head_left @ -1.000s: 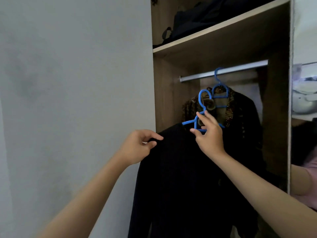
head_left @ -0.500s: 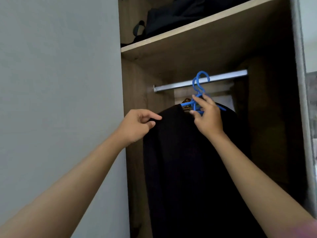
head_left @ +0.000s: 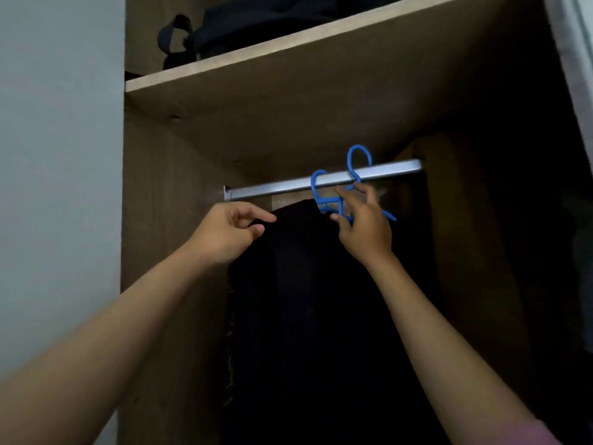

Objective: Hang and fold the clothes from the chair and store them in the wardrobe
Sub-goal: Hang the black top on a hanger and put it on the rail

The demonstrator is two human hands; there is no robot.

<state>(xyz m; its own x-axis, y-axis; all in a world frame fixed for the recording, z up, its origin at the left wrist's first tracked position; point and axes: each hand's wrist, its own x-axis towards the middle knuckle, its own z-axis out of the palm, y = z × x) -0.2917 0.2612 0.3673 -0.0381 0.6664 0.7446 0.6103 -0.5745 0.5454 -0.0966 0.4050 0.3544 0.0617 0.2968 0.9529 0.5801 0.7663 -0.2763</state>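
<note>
A black garment [head_left: 308, 284] hangs on a blue hanger [head_left: 351, 200] inside the open wardrobe. My right hand [head_left: 364, 229] grips the hanger at its neck, with the hook [head_left: 359, 159] raised at the silver rail [head_left: 321, 183]. A second blue hanger hook [head_left: 316, 184] sits on the rail just to the left. My left hand [head_left: 224, 232] pinches the garment's left shoulder between thumb and fingers. The lower part of the garment is lost in shadow.
A wooden shelf [head_left: 288, 49] runs above the rail, with a dark bag [head_left: 244, 24] on it. A pale wall [head_left: 57, 187] lies to the left. The wardrobe's wooden side panel [head_left: 167, 220] is close beside my left hand.
Both hands have lifted the garment and hanger up and further into the wardrobe, so the hook is now at rail height. The view has tilted upward.
</note>
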